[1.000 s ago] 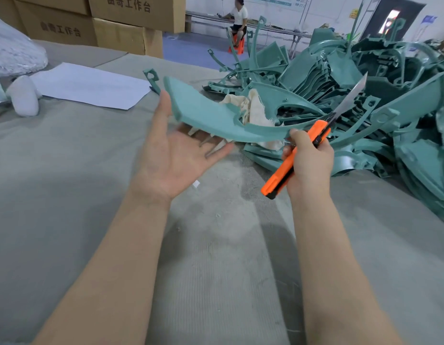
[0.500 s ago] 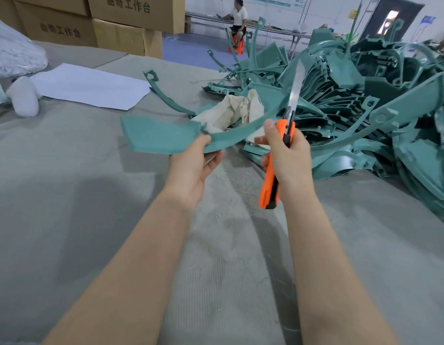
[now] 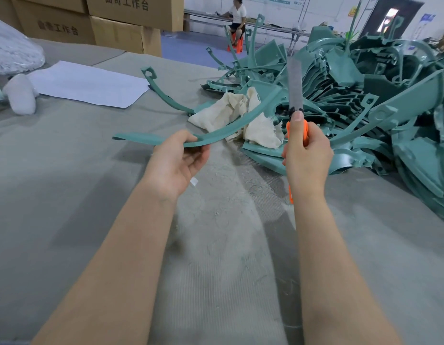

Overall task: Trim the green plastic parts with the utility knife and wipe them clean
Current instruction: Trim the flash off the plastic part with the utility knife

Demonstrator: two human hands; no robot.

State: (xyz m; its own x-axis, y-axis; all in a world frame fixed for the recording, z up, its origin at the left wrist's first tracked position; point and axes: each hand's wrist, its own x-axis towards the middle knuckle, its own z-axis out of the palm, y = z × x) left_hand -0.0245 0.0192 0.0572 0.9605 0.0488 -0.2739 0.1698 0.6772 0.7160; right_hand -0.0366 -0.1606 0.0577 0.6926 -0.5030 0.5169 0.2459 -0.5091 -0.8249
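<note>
My left hand [image 3: 177, 161] pinches a long curved green plastic part [image 3: 223, 131] near its flat left end, holding it edge-on above the table. My right hand [image 3: 306, 158] grips an orange utility knife [image 3: 296, 100] upright, thumb on top, its long grey blade pointing up just right of the part's far end. A cream cloth [image 3: 231, 113] lies crumpled on the table behind the held part. A big pile of green plastic parts [image 3: 360, 95] fills the right side.
The grey felt-covered table [image 3: 66, 195] spreads out below my arms. A white paper sheet [image 3: 89, 83] and a white foam-wrapped object [image 3: 20, 94] lie at the left. Cardboard boxes [image 3: 121, 26] stand at the back. A person [image 3: 237, 16] sits at a far bench.
My left hand went from open under the part to pinching it, and the part turned flat and edge-on. The knife swung from tilted right to upright.
</note>
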